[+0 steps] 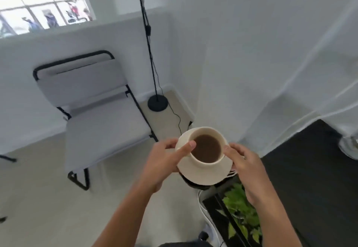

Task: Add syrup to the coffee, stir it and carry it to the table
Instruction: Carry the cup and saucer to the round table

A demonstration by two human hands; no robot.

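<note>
A cream cup full of brown coffee stands on a cream saucer, held in the air at the middle of the head view. My left hand grips the saucer's left edge, its thumb resting on the cup's rim. My right hand holds the saucer's right edge from the other side. The cup sits upright and level. No syrup bottle or spoon is visible.
A grey folding chair with a black frame stands to the left. A black floor lamp with a trailing cord is behind the cup. A green plant in a black stand sits below my right hand, next to a dark surface.
</note>
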